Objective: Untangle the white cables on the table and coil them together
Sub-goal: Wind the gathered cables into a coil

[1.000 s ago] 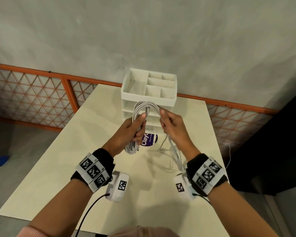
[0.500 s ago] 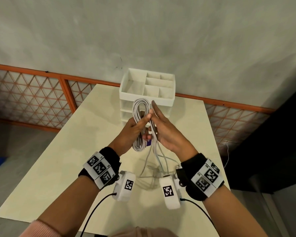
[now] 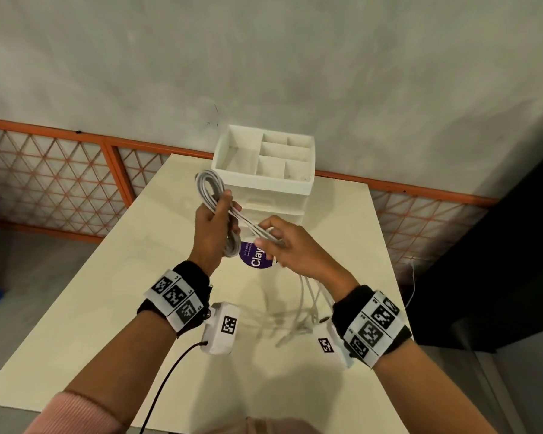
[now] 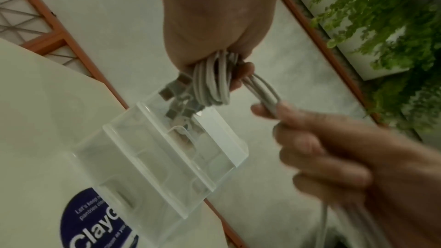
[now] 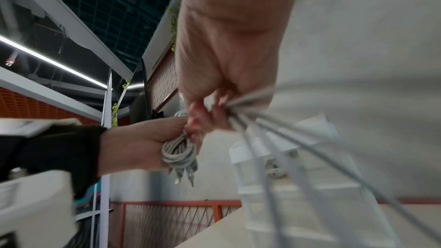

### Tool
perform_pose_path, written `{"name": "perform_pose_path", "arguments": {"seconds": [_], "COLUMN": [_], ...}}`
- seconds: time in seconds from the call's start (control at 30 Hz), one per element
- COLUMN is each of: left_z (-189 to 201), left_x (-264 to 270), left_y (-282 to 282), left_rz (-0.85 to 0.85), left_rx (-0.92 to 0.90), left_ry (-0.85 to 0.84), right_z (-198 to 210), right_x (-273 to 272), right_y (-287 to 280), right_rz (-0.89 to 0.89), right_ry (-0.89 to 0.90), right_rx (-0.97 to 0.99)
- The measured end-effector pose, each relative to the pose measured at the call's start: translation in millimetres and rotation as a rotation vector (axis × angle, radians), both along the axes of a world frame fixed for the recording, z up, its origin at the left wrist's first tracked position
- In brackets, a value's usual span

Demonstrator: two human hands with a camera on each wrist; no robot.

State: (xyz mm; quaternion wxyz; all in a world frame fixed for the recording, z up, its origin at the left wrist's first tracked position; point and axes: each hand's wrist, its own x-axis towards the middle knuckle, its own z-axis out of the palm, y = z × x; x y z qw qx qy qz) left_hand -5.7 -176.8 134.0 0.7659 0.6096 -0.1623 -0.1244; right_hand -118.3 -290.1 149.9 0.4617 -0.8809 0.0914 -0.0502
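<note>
Above the table (image 3: 113, 296), left hand (image 3: 212, 228) grips coiled white cables (image 3: 208, 187); right hand (image 3: 290, 245) pinches their loose strands.

**Table surface and items resting on it**

I see a cream table (image 3: 113, 308) beneath both hands. A white drawer organiser (image 3: 265, 170) with open top compartments stands on it beyond the hands, at the far edge. A purple round label (image 3: 255, 260) reading "Clay…" sits just below the hands, at the organiser's base. Loose white cable ends (image 3: 290, 324) lie on the tabletop under the right wrist.
</note>
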Motion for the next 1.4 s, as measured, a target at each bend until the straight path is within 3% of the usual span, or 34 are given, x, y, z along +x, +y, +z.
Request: {"name": "perform_pose_path", "arguments": {"seconds": [0.13, 0.3, 0.4, 0.53, 0.63, 0.73, 0.8, 0.9, 1.0, 1.17, 1.3, 1.4], "left_z": [-4.6, -0.8, 3.2, 6.5, 4.8, 4.2, 5.1, 5.6, 8.4, 16.0, 22.4, 27.6], "left_x": [-0.9, -3.1, -3.5, -2.3, -0.2, 9.4, 16.4, 14.6, 2.9, -11.3, -19.0, -21.3], "left_y": [-9.8, -12.2, -12.0, -15.3, -15.2, -7.8, 0.4, 8.4, 8.7, 5.1, 4.8, 7.6], "left_rz": [0.15, 0.015, -0.06, -0.009, 0.0, -0.026, -0.037, -0.064, -0.156, -0.321, -0.308, -0.303], "left_rx": [-0.053, -0.23, -0.264, -0.272, -0.325, -0.403, -0.405, -0.272, -0.157, -0.049, 0.105, 0.121], "left_ry": [0.098, 0.33, 0.41, 0.439, 0.501, 0.57, 0.555, 0.412, 0.289, 0.226, 0.149, 0.127], "right_z": [-1.0, -12.7, -18.5, -17.0, -9.3, -9.2, -13.1, -12.8, 4.5, 32.6, 42.5, 45.3], "right_x": [2.5, -2.0, -5.4, -6.0, -8.5, -19.2, -26.0, -29.9, -25.1, -11.1, -4.3, -0.9], "right_y": [15.1, 21.3, 22.3, 17.5, 8.4, -7.8, -19.7, -31.4, -30.9, -18.8, -3.2, 6.1], "right_rz": [0.086, 0.292, 0.304, 0.324, 0.378, 0.306, 0.182, 0.024, 0.014, -0.008, -0.047, -0.045], "right_ry": [-0.179, 0.106, 0.141, 0.156, 0.218, 0.169, 0.13, 0.059, -0.032, -0.122, -0.231, -0.266], "right_rx": [-0.089, -0.181, -0.267, -0.303, -0.144, 0.158, 0.263, 0.25, 0.154, 0.007, -0.067, -0.119]}}
